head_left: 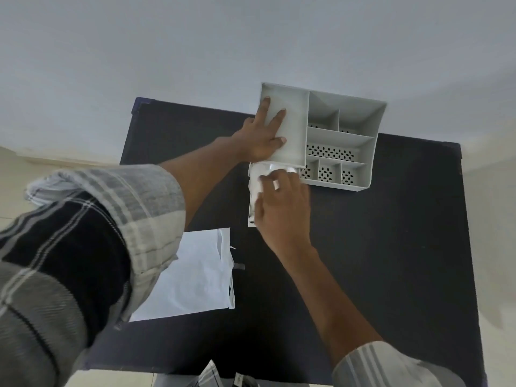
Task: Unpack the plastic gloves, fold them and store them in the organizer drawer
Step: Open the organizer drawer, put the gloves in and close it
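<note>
No legible text anywhere.

matt grey plastic organizer (290, 127), dark matt table (391, 247)

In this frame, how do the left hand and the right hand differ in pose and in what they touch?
The left hand lies flat with straight fingers on the organizer's solid top panel; the right hand has bent fingers over the pulled-out drawer. The left hand touches only grey plastic; the right hand presses on the folded gloves in the drawer. The right hand wears a ring; none shows on the left. Both reach forward over the dark table.
</note>
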